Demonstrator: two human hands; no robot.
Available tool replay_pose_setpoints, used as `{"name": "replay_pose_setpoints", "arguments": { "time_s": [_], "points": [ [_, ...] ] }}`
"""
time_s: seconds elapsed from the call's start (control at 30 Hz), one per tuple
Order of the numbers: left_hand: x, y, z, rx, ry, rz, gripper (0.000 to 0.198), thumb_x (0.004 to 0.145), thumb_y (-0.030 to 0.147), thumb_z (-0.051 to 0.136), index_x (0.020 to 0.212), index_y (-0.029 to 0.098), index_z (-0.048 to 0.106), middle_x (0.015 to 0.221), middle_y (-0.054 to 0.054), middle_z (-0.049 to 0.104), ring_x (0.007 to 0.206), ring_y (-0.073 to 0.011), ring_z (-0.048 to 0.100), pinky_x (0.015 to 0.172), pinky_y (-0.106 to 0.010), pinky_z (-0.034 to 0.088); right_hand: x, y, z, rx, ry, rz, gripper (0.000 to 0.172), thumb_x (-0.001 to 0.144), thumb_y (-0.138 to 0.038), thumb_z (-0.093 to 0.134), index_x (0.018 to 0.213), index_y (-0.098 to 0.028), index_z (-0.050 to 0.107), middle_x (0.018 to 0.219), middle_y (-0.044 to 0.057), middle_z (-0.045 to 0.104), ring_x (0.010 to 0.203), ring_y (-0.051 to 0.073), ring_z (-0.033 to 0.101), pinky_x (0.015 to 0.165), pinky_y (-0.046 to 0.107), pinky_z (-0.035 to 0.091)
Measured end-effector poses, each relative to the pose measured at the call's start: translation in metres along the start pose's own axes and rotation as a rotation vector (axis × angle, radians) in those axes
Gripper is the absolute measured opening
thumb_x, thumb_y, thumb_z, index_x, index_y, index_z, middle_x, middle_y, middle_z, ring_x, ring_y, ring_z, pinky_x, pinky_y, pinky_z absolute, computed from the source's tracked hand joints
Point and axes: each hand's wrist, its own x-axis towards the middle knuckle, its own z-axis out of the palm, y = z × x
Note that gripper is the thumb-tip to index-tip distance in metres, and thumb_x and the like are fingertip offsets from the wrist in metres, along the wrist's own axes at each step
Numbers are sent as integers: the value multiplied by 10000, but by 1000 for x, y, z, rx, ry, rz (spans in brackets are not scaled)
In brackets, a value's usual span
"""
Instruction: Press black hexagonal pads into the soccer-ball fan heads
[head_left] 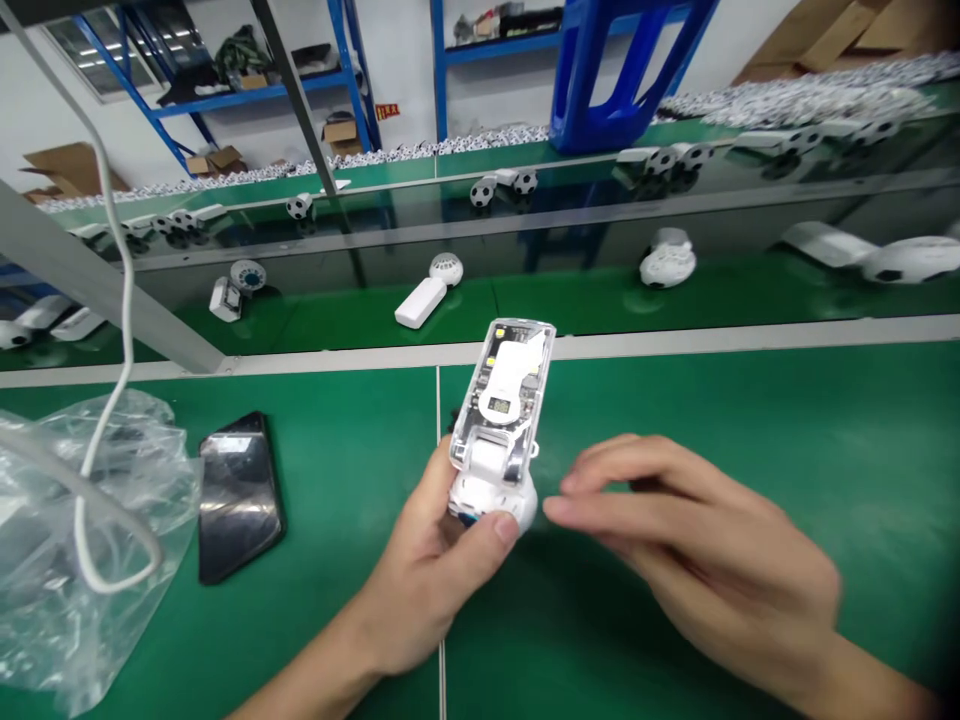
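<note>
My left hand (pixel 427 580) grips the round white end of a small fan with a clear handle (pixel 504 410), thumb across its base, holding it above the green table (pixel 750 440). A small display and white parts show through the clear handle. My right hand (pixel 697 550) hovers just right of the fan's round end, fingers stretched towards it and holding nothing; whether its fingertips touch the fan is unclear.
A dark phone (pixel 238 495) lies to the left, beside a clear plastic bag (pixel 75 540) with a white cable (pixel 112 400) hanging over it. Beyond a metal rail, a conveyor (pixel 600 300) carries white fans (pixel 427 292). Blue shelving (pixel 600 60) stands behind.
</note>
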Motion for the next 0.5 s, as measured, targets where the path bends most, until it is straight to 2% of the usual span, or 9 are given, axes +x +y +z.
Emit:
{"name": "replay_pose_setpoints", "arguments": {
  "time_s": [0.07, 0.1, 0.2, 0.3, 0.37, 0.5],
  "points": [
    [1, -1, 0, 14, -19, 6, 374, 1051, 398, 769, 1416, 334, 712, 1083, -23, 702, 849, -147, 587, 820, -261, 552, 3, -2, 6, 186, 37, 219, 150, 971, -373, 863, 1079, -477, 870, 958, 26, 818, 837, 252, 797, 707, 403, 708],
    [1, -1, 0, 25, -33, 4, 363, 1061, 384, 755, 1419, 342, 709, 1106, -25, 703, 901, -161, 616, 886, -281, 563, 4, -3, 9, 306, 46, 343, 153, 901, -389, 933, 1029, -430, 860, 904, 17, 811, 801, 237, 794, 705, 378, 710],
    [0, -4, -1, 66, -69, -12, 399, 1085, 359, 715, 1480, 382, 668, 1258, -39, 695, 1119, -215, 654, 1076, -359, 546, 7, -1, 12, 596, -13, 640, 377, 693, -330, 1076, 944, -319, 795, 799, -14, 790, 731, 188, 777, 714, 306, 700],
    [-2, -8, -2, 109, -89, -29, 480, 1098, 329, 688, 1560, 431, 606, 1401, -43, 657, 1274, -247, 628, 1183, -417, 500, 4, 5, 13, 670, -64, 731, 441, 655, -278, 1086, 976, -270, 783, 791, -14, 770, 722, 170, 751, 725, 292, 687],
    [-3, -9, -2, 117, -104, -43, 482, 1106, 344, 674, 1572, 437, 594, 1379, -45, 664, 1290, -253, 627, 1183, -421, 500, 1, 8, 14, 689, -80, 748, 452, 680, -291, 1071, 1023, -259, 777, 819, -1, 769, 770, 192, 764, 767, 323, 693],
    [-2, -12, -3, 125, -102, -62, 434, 1099, 406, 688, 1529, 419, 632, 1245, -34, 694, 1083, -202, 639, 1010, -333, 546, -5, 10, 20, 742, -94, 764, 443, 753, -328, 1030, 1100, -267, 761, 949, 26, 772, 907, 226, 776, 895, 381, 690]
  ]
}}
